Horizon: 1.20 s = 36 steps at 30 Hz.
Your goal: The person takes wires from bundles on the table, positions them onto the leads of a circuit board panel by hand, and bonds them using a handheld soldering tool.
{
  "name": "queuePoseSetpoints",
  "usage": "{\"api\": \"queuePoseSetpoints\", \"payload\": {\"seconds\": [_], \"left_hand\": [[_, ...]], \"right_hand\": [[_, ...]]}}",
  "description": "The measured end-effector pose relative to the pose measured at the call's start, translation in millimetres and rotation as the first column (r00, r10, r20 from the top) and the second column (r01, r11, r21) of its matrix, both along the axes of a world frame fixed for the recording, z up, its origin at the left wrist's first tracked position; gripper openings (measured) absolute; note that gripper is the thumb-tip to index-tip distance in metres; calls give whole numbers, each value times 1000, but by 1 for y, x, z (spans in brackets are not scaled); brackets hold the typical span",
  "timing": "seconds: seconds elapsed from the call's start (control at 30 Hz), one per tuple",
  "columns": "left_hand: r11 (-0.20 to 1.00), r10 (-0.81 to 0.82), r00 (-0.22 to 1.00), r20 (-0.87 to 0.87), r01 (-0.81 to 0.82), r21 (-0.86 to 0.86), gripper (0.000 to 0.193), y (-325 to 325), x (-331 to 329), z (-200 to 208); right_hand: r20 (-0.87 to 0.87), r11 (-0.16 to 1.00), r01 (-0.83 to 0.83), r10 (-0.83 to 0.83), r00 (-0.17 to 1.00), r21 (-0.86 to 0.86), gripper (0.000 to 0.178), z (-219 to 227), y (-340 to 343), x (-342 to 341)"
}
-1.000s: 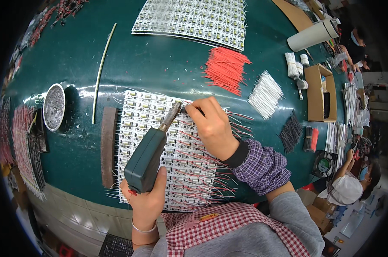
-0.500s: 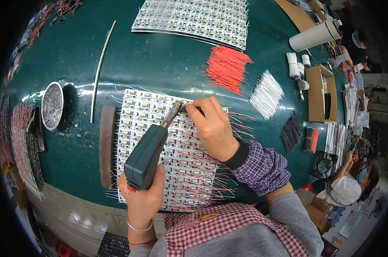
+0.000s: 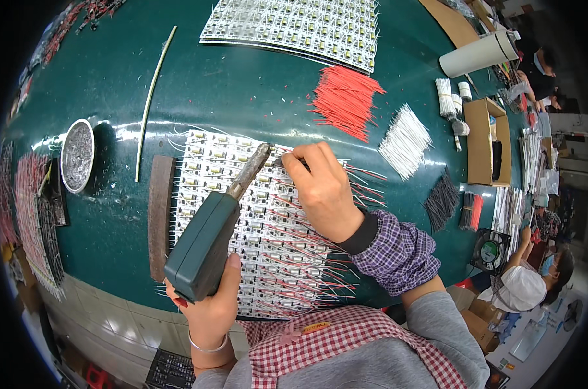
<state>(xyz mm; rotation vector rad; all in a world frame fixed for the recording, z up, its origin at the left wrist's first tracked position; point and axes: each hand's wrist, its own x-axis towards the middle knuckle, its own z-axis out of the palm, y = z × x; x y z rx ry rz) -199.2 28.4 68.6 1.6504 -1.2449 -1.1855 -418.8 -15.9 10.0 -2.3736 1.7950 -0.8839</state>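
My left hand (image 3: pixel 206 305) is wrapped round the handle of a dark green soldering gun (image 3: pixel 203 243). The gun's metal tip (image 3: pixel 258 155) points up and to the right, over the upper part of a white circuit board panel (image 3: pixel 252 227). Just right of the tip, my right hand (image 3: pixel 323 191) rests on the panel with thumb and fingers pinched. Something small and dark shows at those fingertips, too little of it to name. Red and white wires (image 3: pixel 300 243) run in rows from the panel's right half, while thin pale wires stick out at its left edge.
A brown bar (image 3: pixel 161 217) lies along the panel's left side. Further left stands a round metal bowl (image 3: pixel 78 155). Beyond the panel are red wires (image 3: pixel 347 102), white wires (image 3: pixel 405 141) and stacked panels (image 3: pixel 294 29). Black wires (image 3: pixel 442 202), a cardboard box (image 3: pixel 479 142) and a bottle (image 3: pixel 479 55) sit right.
My left hand has drawn the soldering gun a little left and back, so its tip is further from my right fingers. My right hand stays pinched in nearly the same place.
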Motion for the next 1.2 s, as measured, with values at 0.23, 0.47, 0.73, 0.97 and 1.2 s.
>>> {"api": "queuePoseSetpoints", "payload": {"seconds": [0.23,0.47,0.73,0.97,1.2], "left_hand": [[998,5,1000,17,-4,-70,31,10,2,-2],[994,35,999,-34,-39,-106,33,16,1,-5],[994,43,997,-67,-49,-99,31,21,2,-8],[995,-21,999,-38,17,-99,27,20,4,-11],[995,-27,999,-47,23,-96,20,16,1,-6]], "right_hand": [[12,1000,-3,3,1000,-17,30,1,0,1],[35,998,-22,23,999,-52,33,7,4,-4],[79,999,-44,44,996,-4,33,3,16,3],[71,999,-35,33,997,28,31,0,17,3],[86,998,-49,45,995,50,32,1,16,3]]}}
